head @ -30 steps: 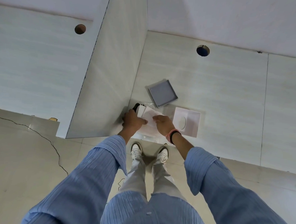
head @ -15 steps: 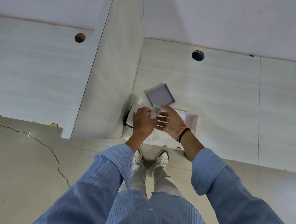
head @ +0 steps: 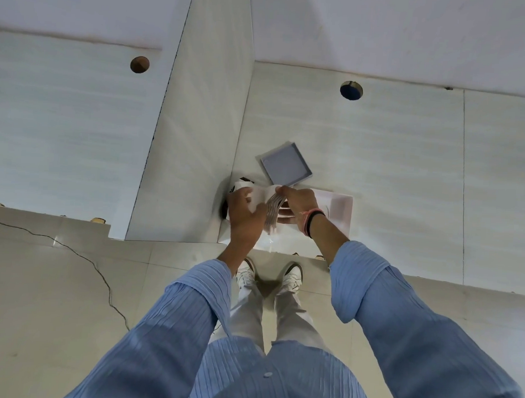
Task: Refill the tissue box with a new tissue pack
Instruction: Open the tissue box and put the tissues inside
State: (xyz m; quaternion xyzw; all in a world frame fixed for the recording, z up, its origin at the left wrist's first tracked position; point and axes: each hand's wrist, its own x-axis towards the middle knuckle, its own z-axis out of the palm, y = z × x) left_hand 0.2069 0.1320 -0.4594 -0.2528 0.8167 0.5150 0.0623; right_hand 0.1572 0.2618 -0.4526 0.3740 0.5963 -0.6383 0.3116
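I hold the white tissue pack (head: 260,195) just above the desk's near corner. My left hand (head: 244,217) grips its left side. My right hand (head: 297,200), with bands on the wrist, pinches the pack's top edge, where a crumpled strip of clear wrapper (head: 273,213) hangs down between my hands. The open grey square box base (head: 285,168) lies on the desk just behind the pack. The white box lid (head: 341,207), with its oval slot mostly hidden by my right wrist, lies flat to the right.
A white upright divider panel (head: 198,119) stands directly left of the pack. Round cable holes (head: 351,90) (head: 139,64) sit farther back on the desks. The desk edge (head: 286,251) runs just under my hands, with my shoes (head: 269,276) on the tiled floor below.
The pack lay pressed on the desk under both hands; it was then lifted, and now my right hand pinches its top edge with wrapper hanging down.
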